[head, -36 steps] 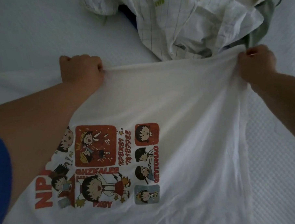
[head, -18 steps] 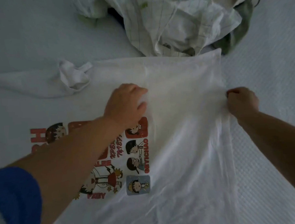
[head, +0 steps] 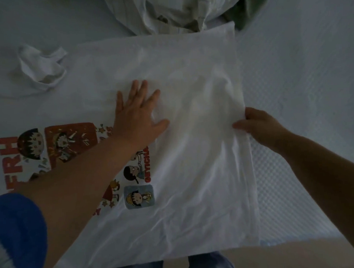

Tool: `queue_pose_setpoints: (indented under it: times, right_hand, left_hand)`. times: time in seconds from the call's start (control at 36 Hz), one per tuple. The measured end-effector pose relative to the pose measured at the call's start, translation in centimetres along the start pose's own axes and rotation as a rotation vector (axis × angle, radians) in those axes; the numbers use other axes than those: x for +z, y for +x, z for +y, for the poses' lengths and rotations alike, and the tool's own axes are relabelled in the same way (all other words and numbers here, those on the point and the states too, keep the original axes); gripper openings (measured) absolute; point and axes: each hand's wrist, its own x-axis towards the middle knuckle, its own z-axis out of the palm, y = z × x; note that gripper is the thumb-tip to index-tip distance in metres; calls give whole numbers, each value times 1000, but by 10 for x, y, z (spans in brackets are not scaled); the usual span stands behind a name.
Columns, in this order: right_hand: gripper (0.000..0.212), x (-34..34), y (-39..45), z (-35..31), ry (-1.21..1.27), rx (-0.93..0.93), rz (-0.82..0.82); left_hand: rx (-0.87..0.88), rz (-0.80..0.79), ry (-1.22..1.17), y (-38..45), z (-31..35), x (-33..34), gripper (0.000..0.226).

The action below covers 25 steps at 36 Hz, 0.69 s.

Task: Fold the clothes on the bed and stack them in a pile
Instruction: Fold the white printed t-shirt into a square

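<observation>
A: Where does the white T-shirt (head: 193, 153) lie?

B: Spread across the bed (head: 301, 67), its near edge hanging over the bed's front edge. The cartoon print (head: 71, 142) faces up on the left part; the right part is plain white.

A: And the hands?

B: The left hand (head: 139, 117) lies flat on the shirt near its middle, fingers straight and spread, palm down on the cloth just to the right of the print. The left forearm crosses over part of the print. The right hand (head: 259, 126) is at the shirt's right edge, thumb on top of the fabric and fingers curled beneath, pinching that edge.

A: What else is around?

B: A crumpled sleeve (head: 41, 66) of the shirt is bunched up at the far left, well apart from both hands. Beyond the shirt's far edge sits a heap of unfolded clothes (head: 166, 10), pale and rumpled, with a green garment (head: 248, 11) at its right side. The heap touches or overlaps the shirt's far edge.

A: Anything near the person?

B: A blue sleeve (head: 16, 232) on the left arm, and jeans (head: 208, 264) showing below the bed's edge.
</observation>
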Motion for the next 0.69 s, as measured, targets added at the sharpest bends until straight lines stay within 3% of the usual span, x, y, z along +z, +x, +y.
queue_pose_setpoints:
  times: [0.08, 0.19, 0.28, 0.33, 0.42, 0.5, 0.58, 0.69]
  right_hand:
    - [15, -2, -1, 8, -241, -84, 168]
    - [13, -7, -3, 23, -269, -73, 270]
    - [21, -4, -12, 33, -201, -20, 220]
    - [27, -2, -21, 39, -284, -8, 156]
    - [20, 2, -37, 49, -235, 32, 40]
    - [13, 11, -53, 60, -190, -18, 33]
    - [25, 21, -68, 72, -102, 15, 40]
    - [36, 33, -85, 93, -210, 118, -24]
  left_hand:
    - [46, -23, -22, -9, 15, 5, 78]
    - [27, -184, 107, -11, 18, 20, 87]
    - [16, -180, 153, -7, 16, 26, 92]
    - [20, -175, 171, -5, 15, 27, 92]
    - [5, -175, 155, -7, 18, 23, 93]
    - [-4, -116, 81, -19, 30, 17, 91]
    - [95, -52, 28, -51, 48, 20, 81]
    - [138, -146, 56, -108, 57, 41, 75]
